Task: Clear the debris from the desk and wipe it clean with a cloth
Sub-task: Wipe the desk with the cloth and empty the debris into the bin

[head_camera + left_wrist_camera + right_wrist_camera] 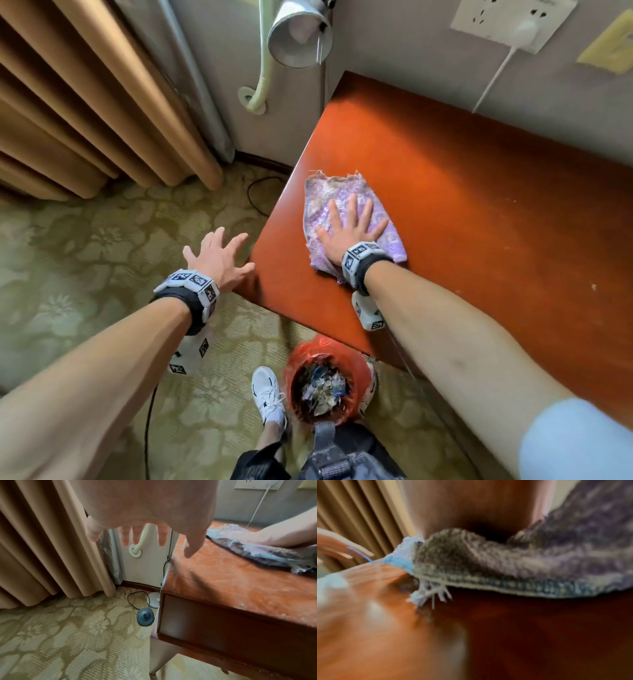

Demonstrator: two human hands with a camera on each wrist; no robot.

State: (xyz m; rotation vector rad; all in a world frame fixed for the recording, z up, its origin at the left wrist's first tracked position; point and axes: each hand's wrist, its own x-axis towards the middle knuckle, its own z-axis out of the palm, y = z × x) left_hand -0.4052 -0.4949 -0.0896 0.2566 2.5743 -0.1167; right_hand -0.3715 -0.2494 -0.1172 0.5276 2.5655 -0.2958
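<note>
Pressing flat on the purple cloth [346,219], the right hand [347,228] has its fingers straight and spread, palm down, with the cloth lying on the red-brown table [479,205] near its left corner, at about 12 o'clock from the person's feet. The left hand [219,255] hovers off the table's left edge at roughly 10 o'clock, fingers apart and relaxed, gripping nothing; the left wrist view shows its fingers [126,536] hanging loose over the floor beside the table corner. Pale crumbs and dust [242,604] speckle the tabletop near the front edge. Directly below the table's front edge, at 6 o'clock, stands a bin with a red liner [323,380], filled with scraps of paper, and a white shoe [267,394] is just beside it. On the floor at 11 o'clock sit a blue round kettle base [145,616] with a black cord, close to the table leg. A silver lamp shade [299,34] hangs above the table's far left corner at 12 o'clock, and tan curtains [85,102] fill 9 to 11 o'clock. A white wall socket [507,20] with a plugged-in white cable sits at 1 o'clock. Floral green carpet [85,240] covers the floor.
</note>
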